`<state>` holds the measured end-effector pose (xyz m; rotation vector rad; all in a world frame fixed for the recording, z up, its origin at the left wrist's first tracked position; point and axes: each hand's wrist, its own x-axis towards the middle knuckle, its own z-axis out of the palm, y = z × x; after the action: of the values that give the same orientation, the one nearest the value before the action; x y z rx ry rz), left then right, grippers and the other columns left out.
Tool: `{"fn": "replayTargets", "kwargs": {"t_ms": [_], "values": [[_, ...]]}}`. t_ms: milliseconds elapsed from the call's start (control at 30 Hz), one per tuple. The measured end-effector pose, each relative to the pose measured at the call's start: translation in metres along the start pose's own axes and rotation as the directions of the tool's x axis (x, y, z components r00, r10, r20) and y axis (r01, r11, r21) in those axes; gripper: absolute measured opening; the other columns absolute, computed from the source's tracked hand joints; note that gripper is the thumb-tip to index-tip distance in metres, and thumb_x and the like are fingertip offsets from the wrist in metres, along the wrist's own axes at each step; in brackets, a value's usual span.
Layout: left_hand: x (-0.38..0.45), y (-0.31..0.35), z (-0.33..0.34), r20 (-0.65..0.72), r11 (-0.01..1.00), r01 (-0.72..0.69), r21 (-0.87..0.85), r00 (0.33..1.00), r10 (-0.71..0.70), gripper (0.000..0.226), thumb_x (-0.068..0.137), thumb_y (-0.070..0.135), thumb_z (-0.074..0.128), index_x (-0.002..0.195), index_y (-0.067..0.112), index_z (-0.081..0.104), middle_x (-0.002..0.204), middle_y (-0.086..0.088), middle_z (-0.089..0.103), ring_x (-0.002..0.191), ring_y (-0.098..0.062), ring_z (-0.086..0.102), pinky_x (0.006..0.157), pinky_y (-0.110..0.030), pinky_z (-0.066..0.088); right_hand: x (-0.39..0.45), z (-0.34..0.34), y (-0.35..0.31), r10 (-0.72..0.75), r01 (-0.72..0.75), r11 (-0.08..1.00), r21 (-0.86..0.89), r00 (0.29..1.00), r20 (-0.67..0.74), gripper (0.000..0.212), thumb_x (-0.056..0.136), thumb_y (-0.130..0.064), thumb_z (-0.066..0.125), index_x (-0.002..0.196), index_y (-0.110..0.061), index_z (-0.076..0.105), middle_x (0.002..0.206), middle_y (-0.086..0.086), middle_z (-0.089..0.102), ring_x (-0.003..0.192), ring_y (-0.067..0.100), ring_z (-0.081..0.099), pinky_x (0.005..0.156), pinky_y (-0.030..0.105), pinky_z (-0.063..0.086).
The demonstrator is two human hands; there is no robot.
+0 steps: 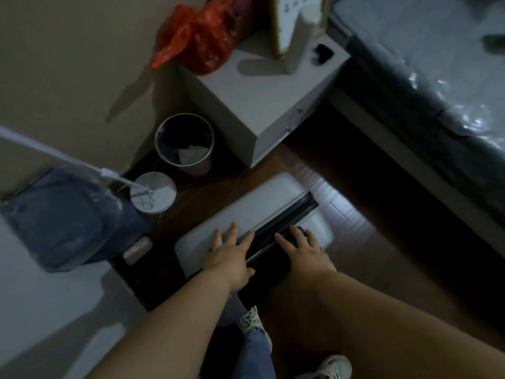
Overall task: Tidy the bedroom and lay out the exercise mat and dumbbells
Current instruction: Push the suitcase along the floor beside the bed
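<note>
Both hands lie flat, fingers spread, on a white suitcase (246,214) on the floor: left hand (232,255) on its shell, right hand (303,250) by the dark seam. Likely opening it next; mat and dumbbells unseen. Beyond: bin (184,143), nightstand (259,91).

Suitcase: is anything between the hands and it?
No. Both hands already rest on the suitcase: the left hand flat on its white shell, the right hand by the dark middle strip. Nothing lies between them.
</note>
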<state>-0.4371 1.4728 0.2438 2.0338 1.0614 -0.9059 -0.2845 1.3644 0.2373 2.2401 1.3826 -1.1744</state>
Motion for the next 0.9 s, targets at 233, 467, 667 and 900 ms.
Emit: {"fn": "replayTargets", "kwargs": {"t_ms": [233, 467, 667, 900], "values": [[0.026, 0.132, 0.023, 0.076, 0.944, -0.199, 0.263, 0.980, 0.185, 0.082, 0.092, 0.037, 0.055, 0.146, 0.045, -0.007, 0.154, 0.008, -0.029, 0.141, -0.034, -0.024, 0.116, -0.052, 0.010, -0.052, 0.025, 0.114, 0.228, -0.214, 0.947, 0.240, 0.973, -0.033, 0.082, 0.086, -0.039, 0.048, 0.146, -0.046, -0.008, 0.157, -0.003, -0.020, 0.144, 0.032, -0.017, 0.116, 0.051, 0.009], [0.018, 0.277, 0.088, 0.148, 0.850, -0.290, 0.439, 0.957, 0.251, 0.083, 0.091, 0.047, 0.052, 0.145, 0.045, -0.012, 0.155, 0.004, -0.026, 0.142, -0.037, -0.017, 0.113, -0.055, 0.012, -0.117, 0.063, 0.227, 0.461, -0.381, 0.811, 0.443, 0.884, -0.084, 0.070, 0.093, -0.058, 0.031, 0.148, -0.041, -0.010, 0.154, 0.001, -0.030, 0.144, 0.033, -0.016, 0.117, 0.047, 0.002], [-0.005, 0.400, 0.170, 0.189, 0.646, -0.410, 0.643, 0.903, 0.386, 0.086, 0.083, 0.067, 0.047, 0.147, 0.042, -0.006, 0.158, 0.000, -0.010, 0.139, -0.039, 0.009, 0.110, -0.058, 0.008, -0.188, 0.122, 0.320, 0.678, -0.465, 0.548, 0.695, 0.734, -0.043, 0.079, 0.095, -0.051, 0.037, 0.147, -0.031, -0.019, 0.153, 0.009, -0.032, 0.145, 0.030, -0.012, 0.119, 0.044, 0.009], [-0.030, 0.537, 0.267, 0.388, 0.258, -0.583, 0.770, 0.749, 0.537, 0.092, 0.081, 0.069, 0.047, 0.148, 0.036, -0.006, 0.152, -0.007, 0.009, 0.138, -0.037, 0.013, 0.109, -0.063, 0.001, -0.284, 0.203, 0.412, 0.845, -0.494, 0.218, 0.842, 0.527, 0.091, 0.072, 0.097, -0.048, 0.031, 0.146, -0.034, -0.021, 0.156, 0.006, -0.025, 0.146, 0.028, -0.010, 0.117, 0.042, 0.011]]}}
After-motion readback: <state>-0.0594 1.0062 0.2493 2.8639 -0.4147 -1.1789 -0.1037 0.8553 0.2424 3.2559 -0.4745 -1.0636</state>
